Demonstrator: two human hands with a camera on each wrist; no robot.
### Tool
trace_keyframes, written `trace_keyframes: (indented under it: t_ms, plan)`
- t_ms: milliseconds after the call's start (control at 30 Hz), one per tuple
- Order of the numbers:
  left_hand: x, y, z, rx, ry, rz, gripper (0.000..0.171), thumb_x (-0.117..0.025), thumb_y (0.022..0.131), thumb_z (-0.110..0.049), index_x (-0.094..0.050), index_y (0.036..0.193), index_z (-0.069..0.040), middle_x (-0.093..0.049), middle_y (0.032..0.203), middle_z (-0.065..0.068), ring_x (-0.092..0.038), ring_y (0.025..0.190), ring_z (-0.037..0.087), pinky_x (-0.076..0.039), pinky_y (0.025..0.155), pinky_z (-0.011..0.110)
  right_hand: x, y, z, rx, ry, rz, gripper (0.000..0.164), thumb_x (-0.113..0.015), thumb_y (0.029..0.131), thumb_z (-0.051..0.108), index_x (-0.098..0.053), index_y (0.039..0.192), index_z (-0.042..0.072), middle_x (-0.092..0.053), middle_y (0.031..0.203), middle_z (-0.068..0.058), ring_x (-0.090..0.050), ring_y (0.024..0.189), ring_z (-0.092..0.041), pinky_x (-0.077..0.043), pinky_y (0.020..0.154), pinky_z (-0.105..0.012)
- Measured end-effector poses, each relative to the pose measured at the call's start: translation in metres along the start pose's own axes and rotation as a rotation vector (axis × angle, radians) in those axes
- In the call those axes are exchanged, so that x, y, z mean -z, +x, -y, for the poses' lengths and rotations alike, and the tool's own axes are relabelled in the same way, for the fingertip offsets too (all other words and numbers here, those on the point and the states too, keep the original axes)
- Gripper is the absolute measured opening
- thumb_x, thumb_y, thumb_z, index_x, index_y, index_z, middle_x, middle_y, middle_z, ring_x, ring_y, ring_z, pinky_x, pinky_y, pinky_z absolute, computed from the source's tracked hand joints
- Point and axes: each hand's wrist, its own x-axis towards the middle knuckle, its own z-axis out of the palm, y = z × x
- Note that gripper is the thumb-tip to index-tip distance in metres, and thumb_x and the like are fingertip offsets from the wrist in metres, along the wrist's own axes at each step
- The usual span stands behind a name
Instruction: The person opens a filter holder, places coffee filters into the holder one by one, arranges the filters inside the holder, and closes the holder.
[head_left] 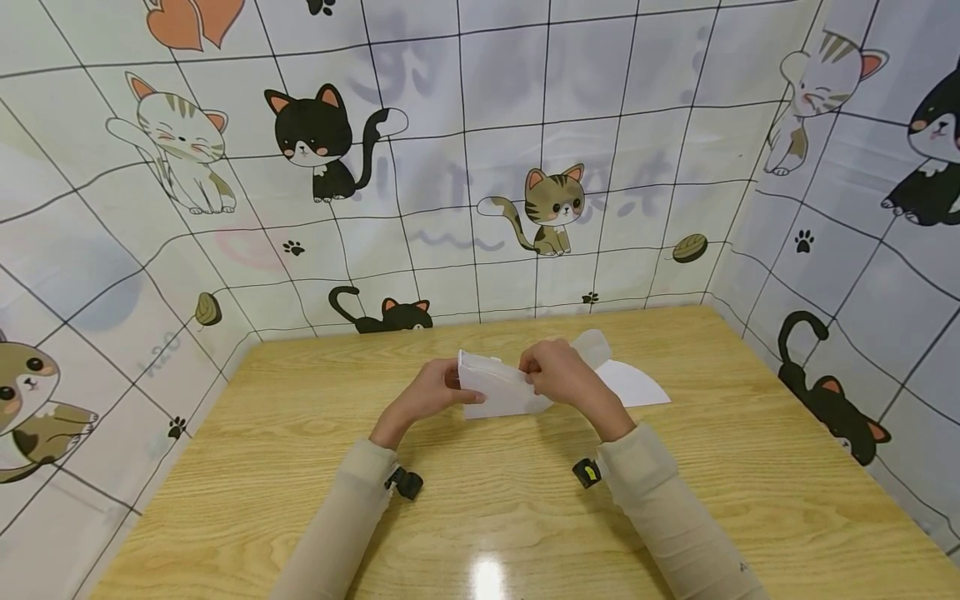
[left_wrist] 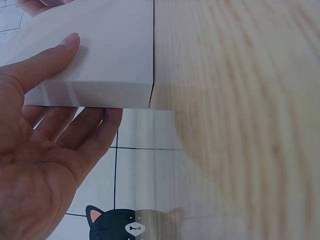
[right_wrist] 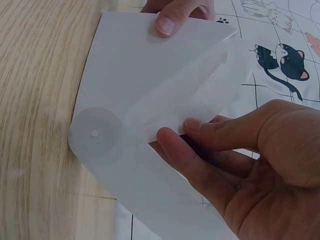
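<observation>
Inspected first: cat-printed wall covering point(head_left: 622, 158), behind and to both sides of wood-grain table point(head_left: 495, 492). Over the middle of the tabletop: white packet point(head_left: 506, 396), long axis crosswise from left to right in the head view; square end leftward, slanted open edge rightward. Contact of lower edge with table not confirmable. At the packet's lower corner in the right-wrist view: translucent strip point(right_wrist: 145, 185), round-ended, angled away from the packet. Left hand point(head_left: 431, 390) holding the square end, thumb on the near face, fingers on the far side. Right hand point(head_left: 558, 373) at the opposite end, narrow, thumb and forefinger pinching the slanted edge; judged nearer of the two to the opening. Just right of it: fan-shaped white sheet point(head_left: 637, 387), any join to the packet not determinable. Smallest item: white dot point(right_wrist: 94, 134), on the strip's rounded end.
</observation>
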Motion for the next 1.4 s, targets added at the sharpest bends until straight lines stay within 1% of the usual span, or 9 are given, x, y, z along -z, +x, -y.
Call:
trace_keyframes:
  t_ms: [333, 567, 667, 800, 967, 1133, 1400]
  plan:
    - [-0.0006, -0.0004, -0.0007, -0.008, -0.003, 0.003, 0.045, -0.084, 0.088, -0.015, -0.069, 0.13, -0.011, -0.075, 0.122, 0.01, -0.075, 0.103, 0.02, -0.06, 0.086, 0.034, -0.0033, -0.0002, 0.0019, 0.006, -0.004, 0.004, 0.017, -0.065, 0.092, -0.006, -0.079, 0.096, 0.004, -0.079, 0.084, -0.01, -0.067, 0.06, -0.01, -0.052, 0.058, -0.026]
    - [-0.001, -0.0003, -0.0002, -0.009, 0.008, 0.0, 0.041, -0.084, 0.088, -0.015, -0.07, 0.126, -0.01, -0.076, 0.119, 0.01, -0.075, 0.1, 0.019, -0.06, 0.084, 0.033, -0.0056, -0.0004, 0.0033, -0.02, 0.009, 0.037, 0.018, -0.063, 0.093, -0.005, -0.078, 0.099, 0.003, -0.079, 0.088, -0.011, -0.068, 0.062, -0.01, -0.052, 0.059, -0.026]
    - [-0.0012, -0.0004, 0.0001, -0.007, 0.009, 0.0, 0.041, -0.084, 0.088, -0.015, -0.07, 0.126, -0.01, -0.076, 0.118, 0.01, -0.075, 0.1, 0.019, -0.06, 0.084, 0.033, -0.0059, -0.001, 0.004, -0.017, 0.007, 0.041, 0.02, -0.062, 0.093, -0.006, -0.078, 0.1, 0.003, -0.079, 0.089, -0.012, -0.068, 0.061, -0.011, -0.053, 0.059, -0.026]
    - [-0.001, -0.0008, 0.0002, -0.004, 0.015, -0.003, 0.04, -0.084, 0.088, -0.015, -0.07, 0.125, -0.01, -0.076, 0.118, 0.01, -0.075, 0.1, 0.019, -0.06, 0.084, 0.033, -0.0064, -0.0012, 0.0047, 0.005, 0.001, 0.039, 0.022, -0.061, 0.091, -0.008, -0.079, 0.098, 0.003, -0.078, 0.091, -0.012, -0.067, 0.06, -0.011, -0.053, 0.059, -0.026]
    - [-0.0007, -0.0013, -0.0001, -0.002, 0.018, -0.008, 0.04, -0.084, 0.088, -0.016, -0.07, 0.125, -0.01, -0.076, 0.118, 0.01, -0.075, 0.1, 0.019, -0.06, 0.085, 0.034, -0.0084, -0.0002, 0.0046, 0.021, -0.011, 0.039, 0.025, -0.059, 0.091, -0.009, -0.08, 0.094, 0.005, -0.077, 0.085, -0.01, -0.065, 0.057, -0.01, -0.05, 0.056, -0.025]
    - [-0.0008, -0.0008, -0.0001, -0.004, 0.017, -0.008, 0.04, -0.084, 0.088, -0.017, -0.07, 0.125, -0.01, -0.076, 0.117, 0.009, -0.075, 0.099, 0.019, -0.06, 0.084, 0.033, -0.0088, -0.0005, 0.0051, 0.018, -0.019, 0.046, 0.027, -0.058, 0.089, -0.01, -0.079, 0.091, 0.006, -0.077, 0.082, -0.008, -0.063, 0.056, -0.011, -0.047, 0.053, -0.024]
    - [-0.0009, -0.0003, -0.0001, -0.016, 0.022, -0.004, 0.039, -0.083, 0.089, -0.016, -0.07, 0.125, -0.01, -0.076, 0.117, 0.01, -0.075, 0.098, 0.018, -0.06, 0.083, 0.032, -0.0102, -0.0005, 0.0046, 0.018, -0.025, 0.054, 0.031, -0.055, 0.087, -0.013, -0.079, 0.09, 0.006, -0.077, 0.085, -0.01, -0.061, 0.055, -0.012, -0.046, 0.053, -0.024]
